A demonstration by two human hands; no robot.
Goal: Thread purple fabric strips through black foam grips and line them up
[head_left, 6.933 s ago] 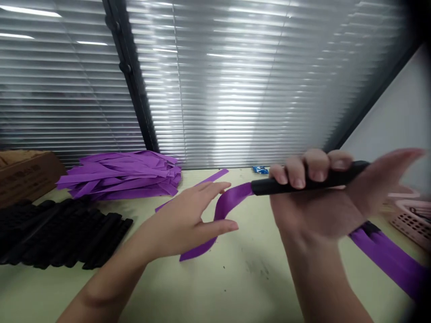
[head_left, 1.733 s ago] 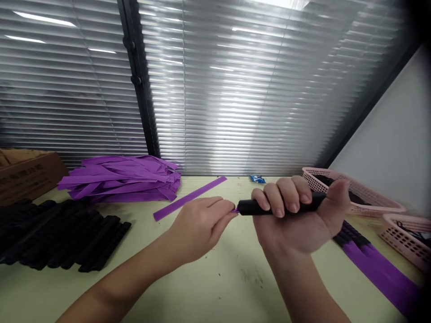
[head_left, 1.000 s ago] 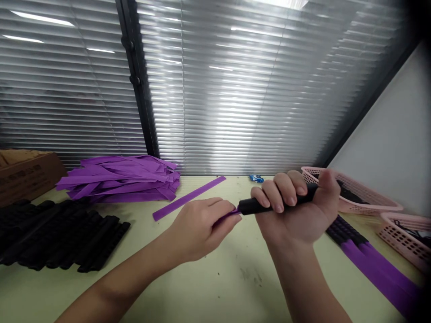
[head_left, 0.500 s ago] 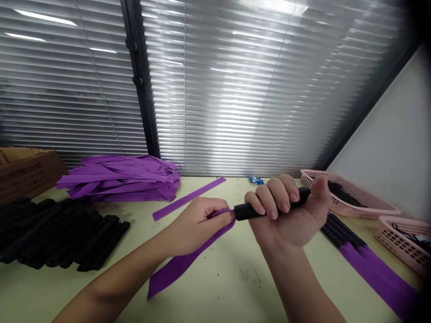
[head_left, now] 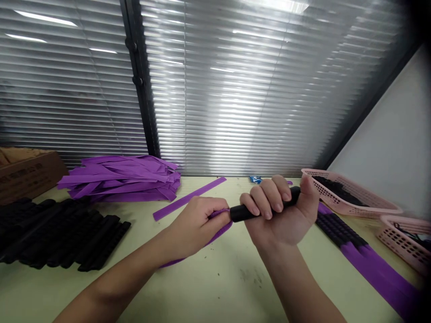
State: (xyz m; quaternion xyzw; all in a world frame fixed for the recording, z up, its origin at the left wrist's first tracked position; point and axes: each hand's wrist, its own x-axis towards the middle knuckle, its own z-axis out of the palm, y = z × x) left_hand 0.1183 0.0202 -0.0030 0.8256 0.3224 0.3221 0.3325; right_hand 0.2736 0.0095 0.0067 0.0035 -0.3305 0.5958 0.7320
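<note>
My left hand (head_left: 198, 224) is closed on a purple strip (head_left: 222, 231), pinching it between thumb and fingers at the left end of a black tube (head_left: 239, 213). Part of the strip shows below my hand and wrist. My right hand (head_left: 279, 215) wraps its fingers round the black tube, palm up, the thumb raised near the tube's right end. The strip's end at the tube's mouth is hidden by my left fingers.
Purple strips (head_left: 124, 179) are heaped at the back left, near a cardboard box (head_left: 33, 177). Black tubes (head_left: 67, 233) lie on the left, a single strip (head_left: 190, 198) behind my hands. Right: pink baskets (head_left: 380, 208) and black tubes with purple ends (head_left: 373, 269).
My right hand and the black tube have shifted slightly left. The purple strip's hanging end has mostly gone out of sight behind my left forearm.
</note>
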